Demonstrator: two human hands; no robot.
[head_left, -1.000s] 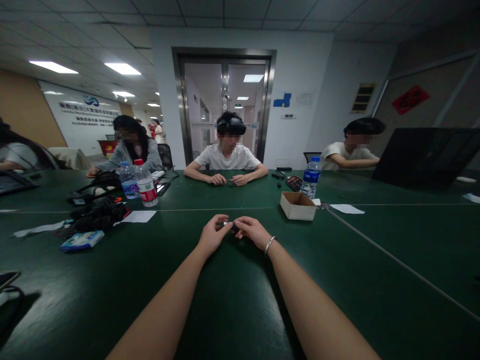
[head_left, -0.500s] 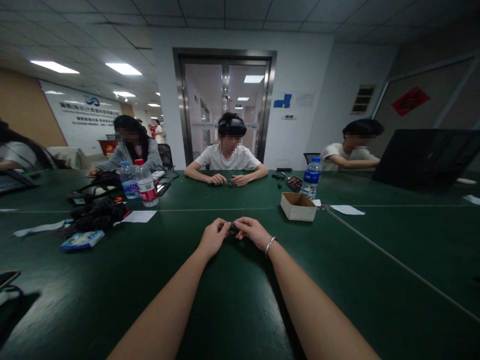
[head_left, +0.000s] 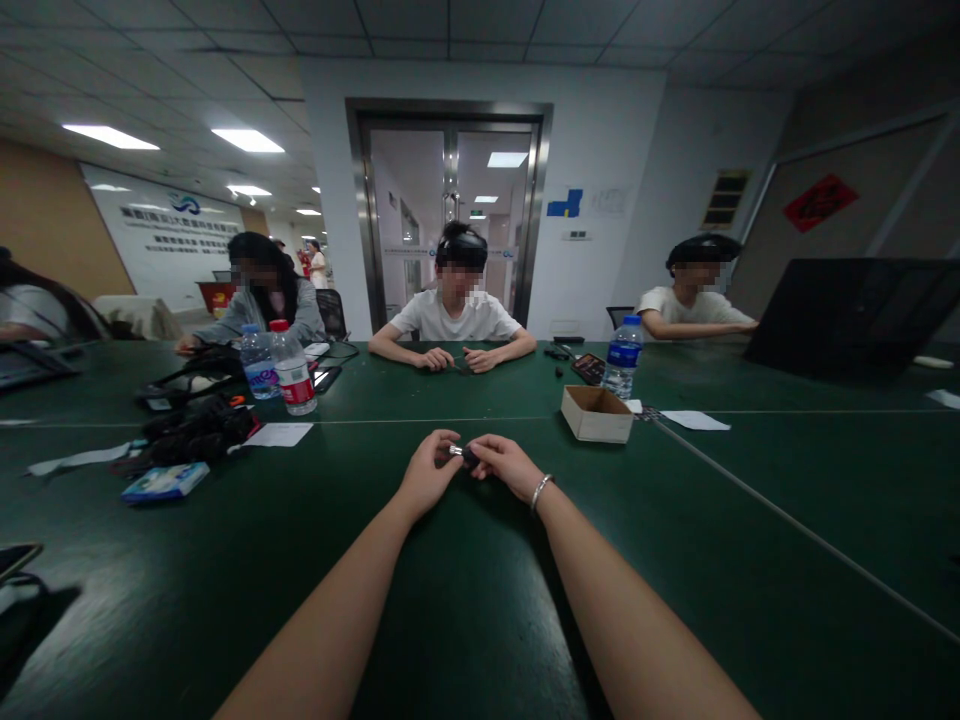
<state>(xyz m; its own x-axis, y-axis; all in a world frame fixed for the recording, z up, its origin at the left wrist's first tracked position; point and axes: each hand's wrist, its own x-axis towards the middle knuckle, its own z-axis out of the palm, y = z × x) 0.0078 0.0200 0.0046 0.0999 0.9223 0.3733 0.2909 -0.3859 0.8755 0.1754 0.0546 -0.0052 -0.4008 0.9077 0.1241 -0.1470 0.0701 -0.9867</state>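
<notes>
A small black object with a shiny silver end point(head_left: 468, 455) is between my two hands, just above the green table point(head_left: 480, 560). My right hand point(head_left: 504, 464) pinches its black part between thumb and fingers; a silver bracelet point(head_left: 540, 490) is on that wrist. My left hand point(head_left: 431, 472) is at the silver end, with thumb and fingers apart around it. Whether a fingertip touches the metal is hard to tell.
An open cardboard box point(head_left: 598, 415) and a blue-capped bottle point(head_left: 622, 357) stand ahead right. Two bottles, a blue-white packet point(head_left: 165, 482), black gear point(head_left: 191, 425) and paper lie left. A person point(head_left: 459, 310) sits opposite, others at the sides.
The fingers of my left hand have opened from the small object, and its silver end now shows. My right hand has stayed in place. The person at the right has shifted slightly left.
</notes>
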